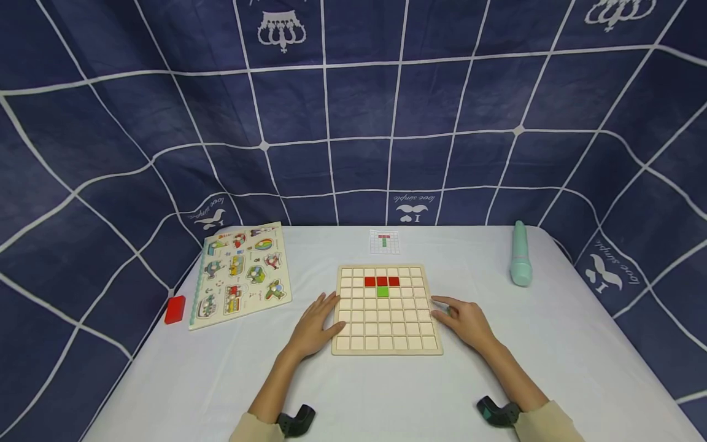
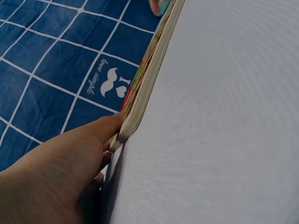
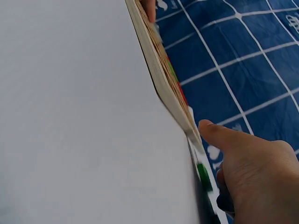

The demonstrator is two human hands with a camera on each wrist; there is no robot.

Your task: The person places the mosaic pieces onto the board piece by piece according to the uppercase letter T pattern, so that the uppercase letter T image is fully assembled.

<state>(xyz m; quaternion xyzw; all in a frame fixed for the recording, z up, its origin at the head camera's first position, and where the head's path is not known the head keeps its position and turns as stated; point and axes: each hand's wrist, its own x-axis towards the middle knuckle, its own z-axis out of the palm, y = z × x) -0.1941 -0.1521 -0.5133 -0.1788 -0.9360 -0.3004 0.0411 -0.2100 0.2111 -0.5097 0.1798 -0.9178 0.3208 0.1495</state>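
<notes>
A wooden grid board (image 1: pixel 356 350) lies flat on the white table, its squares pale. Three red tiles (image 1: pixel 382 282) form a row near its far side, and one green tile (image 1: pixel 383 292) sits directly below the middle one. My left hand (image 1: pixel 315 328) touches the board's left edge, fingers extended and thumb at the rim. On the opposite side, my right hand (image 1: pixel 466 322) has its thumb and index finger at the right edge. A small green piece (image 3: pixel 204 176) shows beside the board, partly hidden by that hand in the head view.
A pattern card (image 1: pixel 383 242) with a red and green T lies beyond the board. At left are a picture puzzle board (image 1: pixel 240 276) and a red block (image 1: pixel 174 309). A mint-green microphone-shaped object (image 1: pixel 520 258) lies at right. Dark blue checked cloth (image 1: pixel 359 166) hangs behind.
</notes>
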